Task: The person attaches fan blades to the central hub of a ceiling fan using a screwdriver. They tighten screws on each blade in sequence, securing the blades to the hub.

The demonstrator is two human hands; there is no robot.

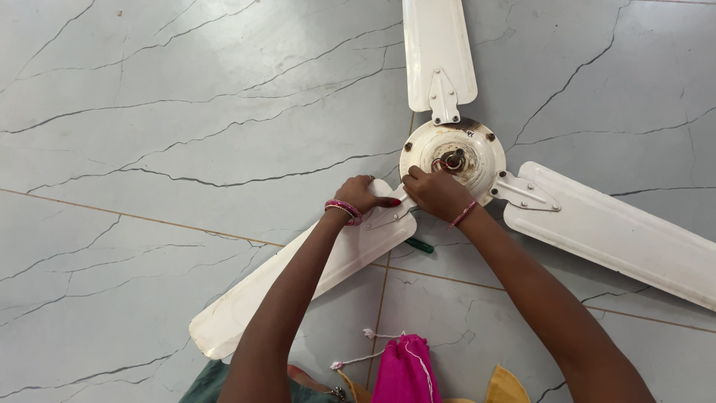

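From the head camera I looked down on a cream ceiling fan (453, 153) lying flat on a grey marbled tile floor (186, 112), its three blades spread out from the round motor hub (477, 160). My left hand (359, 195) rested on the root of the lower-left blade (298, 283), fingers curled down and pressing on it near the metal bracket (388, 216); it was not wrapped around anything I could make out. My right hand (436, 192) sat closed at the rim of the hub where that bracket met it, fingers bunched as if pinching something small, but whether a screw or a tool was in the pinch I could not tell, since the knuckles hid it. A small green object (419, 245), possibly a tool handle, lay on the floor just below the blade root, partly hidden by it. My worry was the joint itself: if the fastening there came free while the left hand leaned on the blade, the blade could tip or skid on the smooth tile, and a small loose screw could roll off into the tile seam or under the blade. The bare wires (441, 162) showing at the hub's centre shaft could also snag a finger. As for containers, the only one-like thing was a pink drawstring cloth bag (405, 372) at the lower edge near my lap, its white cord trailing; its contents were not visible.
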